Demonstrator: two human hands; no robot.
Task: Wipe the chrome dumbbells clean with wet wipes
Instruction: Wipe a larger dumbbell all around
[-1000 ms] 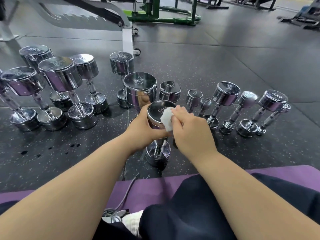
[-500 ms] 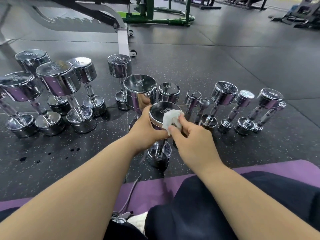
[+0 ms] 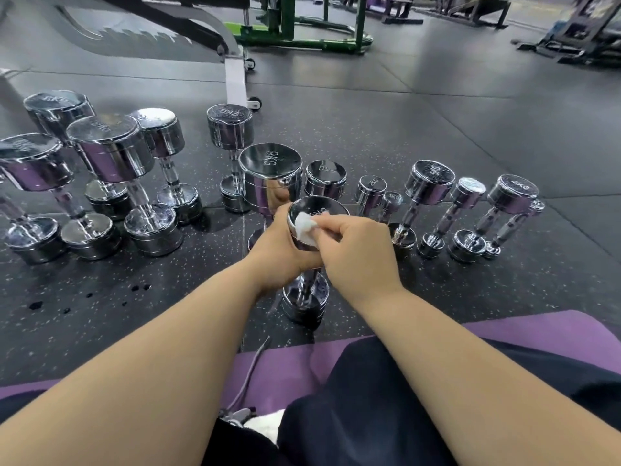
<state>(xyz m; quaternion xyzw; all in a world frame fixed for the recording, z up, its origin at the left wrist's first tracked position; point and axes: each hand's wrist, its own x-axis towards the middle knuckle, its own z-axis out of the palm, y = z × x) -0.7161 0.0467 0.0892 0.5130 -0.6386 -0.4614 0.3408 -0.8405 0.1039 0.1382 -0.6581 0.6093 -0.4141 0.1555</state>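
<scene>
A chrome dumbbell [image 3: 305, 299] stands upright on the dark rubber floor right in front of me. My left hand [image 3: 279, 255] grips its top head from the left side. My right hand [image 3: 356, 253] pinches a crumpled white wet wipe [image 3: 305, 227] and presses it on the flat top face of that head. Just behind stands a bigger chrome dumbbell marked 9KG [image 3: 270, 178].
Several large chrome dumbbells [image 3: 111, 183] stand upright at the left, several smaller ones [image 3: 467, 213] lean in a row at the right. A purple mat [image 3: 554, 334] lies under my legs. A bench frame [image 3: 235, 79] and green machine base [image 3: 302, 38] stand farther back.
My right hand has slid the wipe leftward across the dumbbell's top face. My left hand keeps its grip on the head. The view has shifted slightly.
</scene>
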